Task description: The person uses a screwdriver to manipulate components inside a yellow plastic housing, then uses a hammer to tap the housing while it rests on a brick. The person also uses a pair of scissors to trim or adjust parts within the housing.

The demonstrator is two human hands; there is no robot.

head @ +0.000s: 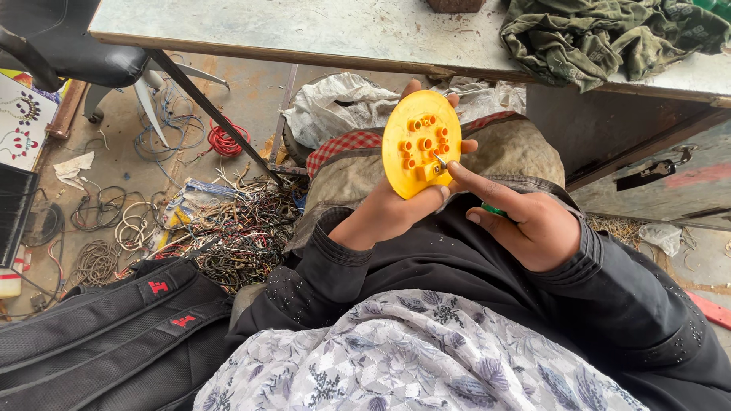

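My left hand (pixel 396 205) holds a round yellow plastic disc (pixel 415 129) upright, its inner side with several raised posts and holes facing me. My right hand (pixel 525 221) grips a small screwdriver with a green handle (pixel 495 209); its thin metal tip (pixel 439 160) touches a post near the disc's right side. My index finger lies along the shaft. Both hands are over my lap, in front of a metal table.
A grey table (pixel 304 30) stands ahead with a crumpled olive cloth (pixel 609 34) on it. A pile of tangled wires (pixel 236 236) and cable coils (pixel 133 221) lies on the floor at left. A black backpack (pixel 114 327) sits at lower left, beside a black chair (pixel 76 46).
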